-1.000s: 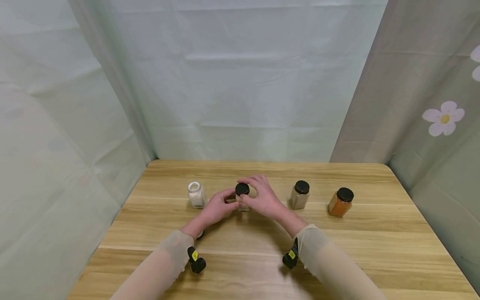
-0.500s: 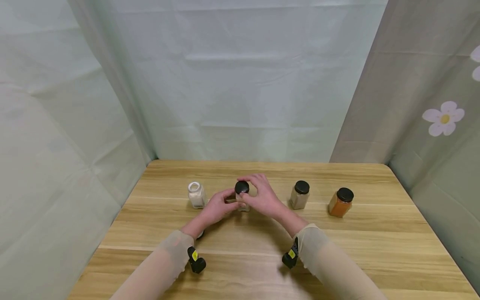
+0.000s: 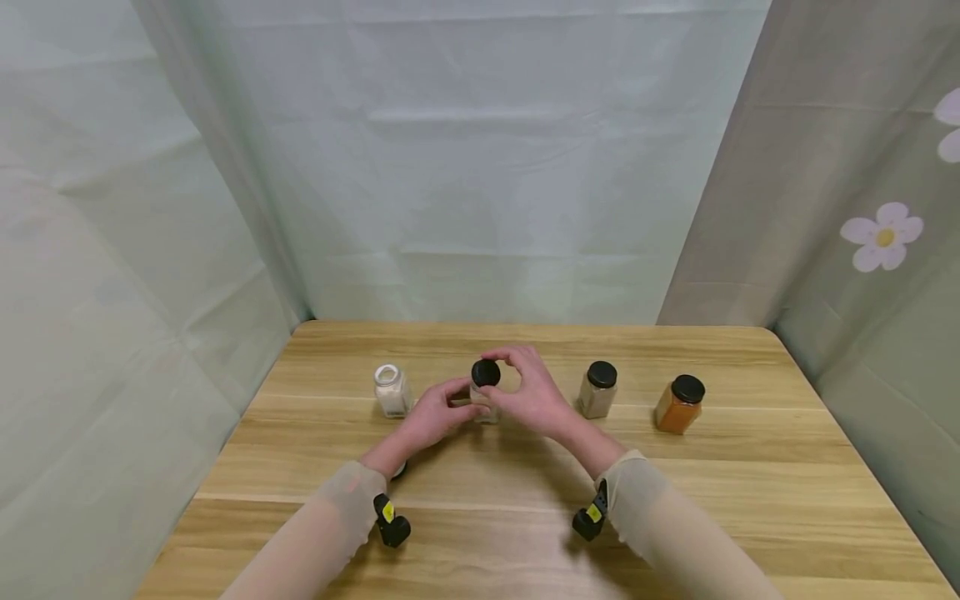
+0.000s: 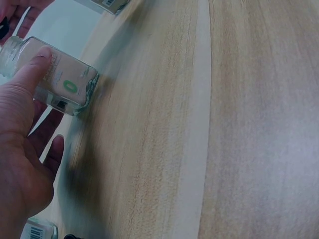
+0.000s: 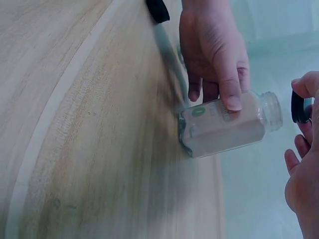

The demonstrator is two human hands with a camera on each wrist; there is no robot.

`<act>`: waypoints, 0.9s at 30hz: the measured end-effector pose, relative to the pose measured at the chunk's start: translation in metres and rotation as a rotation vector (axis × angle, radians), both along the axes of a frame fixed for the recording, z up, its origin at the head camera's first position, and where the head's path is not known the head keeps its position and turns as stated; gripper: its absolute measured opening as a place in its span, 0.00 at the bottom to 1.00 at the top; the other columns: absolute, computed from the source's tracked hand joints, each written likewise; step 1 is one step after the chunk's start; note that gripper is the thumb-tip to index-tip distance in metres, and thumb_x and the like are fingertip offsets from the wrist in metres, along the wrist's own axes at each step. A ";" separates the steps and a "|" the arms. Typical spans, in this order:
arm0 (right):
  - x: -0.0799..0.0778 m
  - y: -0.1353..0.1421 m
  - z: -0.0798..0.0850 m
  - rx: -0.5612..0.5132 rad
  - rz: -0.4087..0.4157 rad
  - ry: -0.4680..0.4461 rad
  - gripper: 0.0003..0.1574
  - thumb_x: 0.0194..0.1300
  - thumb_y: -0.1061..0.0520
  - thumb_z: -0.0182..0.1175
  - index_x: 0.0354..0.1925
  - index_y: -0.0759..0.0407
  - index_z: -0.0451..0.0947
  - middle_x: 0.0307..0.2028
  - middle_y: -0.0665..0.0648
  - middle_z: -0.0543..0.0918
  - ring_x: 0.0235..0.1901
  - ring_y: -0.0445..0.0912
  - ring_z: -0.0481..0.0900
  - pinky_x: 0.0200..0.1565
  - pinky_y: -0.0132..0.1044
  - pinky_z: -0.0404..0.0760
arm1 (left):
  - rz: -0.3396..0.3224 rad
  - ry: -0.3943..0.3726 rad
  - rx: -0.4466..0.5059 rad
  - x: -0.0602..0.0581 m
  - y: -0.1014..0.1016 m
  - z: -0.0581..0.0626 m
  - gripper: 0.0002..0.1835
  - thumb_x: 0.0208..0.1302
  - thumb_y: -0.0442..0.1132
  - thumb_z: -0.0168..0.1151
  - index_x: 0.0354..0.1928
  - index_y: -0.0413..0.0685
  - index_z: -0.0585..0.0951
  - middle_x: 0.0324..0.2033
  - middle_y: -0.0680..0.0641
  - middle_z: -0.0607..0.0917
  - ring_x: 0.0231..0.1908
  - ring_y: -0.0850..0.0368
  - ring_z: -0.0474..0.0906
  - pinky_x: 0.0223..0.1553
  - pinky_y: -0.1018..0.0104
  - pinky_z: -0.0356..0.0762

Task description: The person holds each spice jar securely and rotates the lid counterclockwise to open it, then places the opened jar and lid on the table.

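My left hand point(image 3: 433, 414) grips a clear glass spice jar point(image 5: 224, 132) of pale beige powder around its side, with the thumb over its label. The jar is upright at the table's middle, its threaded mouth bare in the right wrist view. Just above that mouth, my right hand point(image 3: 531, 398) pinches a black screw lid point(image 5: 300, 105) between thumb and fingers. A narrow gap parts lid and jar. To the left stands a lidless jar point(image 3: 393, 396) of white contents.
Right of my hands stand a capped jar point(image 3: 597, 398) of greyish-beige powder and a capped jar point(image 3: 678, 408) of orange powder. Another black lid point(image 5: 158, 10) lies on the wooden table point(image 3: 480, 550), partly hidden by my left wrist in the head view. Curtains surround the table's back and sides.
The black lid has come up off the jar in my right hand, which has risen slightly. My left hand keeps its place on the jar.
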State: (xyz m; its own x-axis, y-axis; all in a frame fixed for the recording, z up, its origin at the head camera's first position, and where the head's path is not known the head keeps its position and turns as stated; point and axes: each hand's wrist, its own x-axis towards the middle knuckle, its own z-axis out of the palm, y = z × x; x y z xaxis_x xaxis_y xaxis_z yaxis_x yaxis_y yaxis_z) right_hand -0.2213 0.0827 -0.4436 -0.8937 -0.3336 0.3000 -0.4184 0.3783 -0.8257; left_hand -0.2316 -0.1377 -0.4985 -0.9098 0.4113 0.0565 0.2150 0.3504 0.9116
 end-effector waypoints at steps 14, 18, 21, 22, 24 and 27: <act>0.017 0.021 0.010 0.074 0.054 0.134 0.28 0.67 0.45 0.71 0.64 0.35 0.78 0.60 0.43 0.74 0.65 0.44 0.64 0.61 0.56 0.70 | 0.008 -0.020 -0.012 0.000 0.000 0.000 0.31 0.64 0.51 0.73 0.69 0.64 0.77 0.60 0.55 0.83 0.61 0.52 0.77 0.56 0.52 0.79; 0.022 0.027 0.009 0.092 0.051 0.135 0.30 0.65 0.44 0.72 0.63 0.36 0.79 0.56 0.40 0.77 0.61 0.43 0.66 0.58 0.53 0.72 | 0.018 -0.020 -0.018 0.000 0.000 0.000 0.31 0.63 0.51 0.74 0.69 0.62 0.78 0.60 0.54 0.83 0.59 0.51 0.79 0.55 0.53 0.79; 0.025 0.030 0.008 0.092 0.044 0.108 0.30 0.63 0.44 0.74 0.62 0.40 0.80 0.54 0.39 0.79 0.59 0.43 0.68 0.57 0.53 0.72 | 0.025 -0.024 -0.026 0.000 0.000 0.000 0.32 0.63 0.51 0.74 0.69 0.61 0.78 0.60 0.53 0.83 0.58 0.52 0.79 0.54 0.55 0.80; 0.027 0.031 0.007 0.090 0.044 0.092 0.30 0.63 0.44 0.74 0.62 0.41 0.81 0.53 0.40 0.79 0.58 0.45 0.69 0.57 0.54 0.72 | 0.028 -0.025 -0.027 0.000 0.000 -0.001 0.32 0.63 0.51 0.74 0.69 0.60 0.78 0.60 0.52 0.83 0.58 0.52 0.80 0.53 0.56 0.80; 0.030 0.032 0.005 0.088 0.043 0.061 0.29 0.62 0.45 0.75 0.60 0.43 0.81 0.52 0.40 0.80 0.58 0.47 0.71 0.58 0.56 0.72 | 0.034 -0.030 -0.027 -0.001 0.001 -0.001 0.32 0.62 0.51 0.74 0.69 0.59 0.78 0.59 0.52 0.83 0.56 0.53 0.80 0.52 0.57 0.81; 0.036 0.034 0.002 0.099 0.035 0.027 0.28 0.61 0.47 0.76 0.58 0.44 0.81 0.51 0.41 0.80 0.57 0.48 0.73 0.59 0.56 0.73 | 0.044 -0.033 -0.025 -0.001 0.001 -0.001 0.33 0.61 0.51 0.75 0.69 0.57 0.78 0.58 0.51 0.84 0.55 0.53 0.81 0.51 0.58 0.81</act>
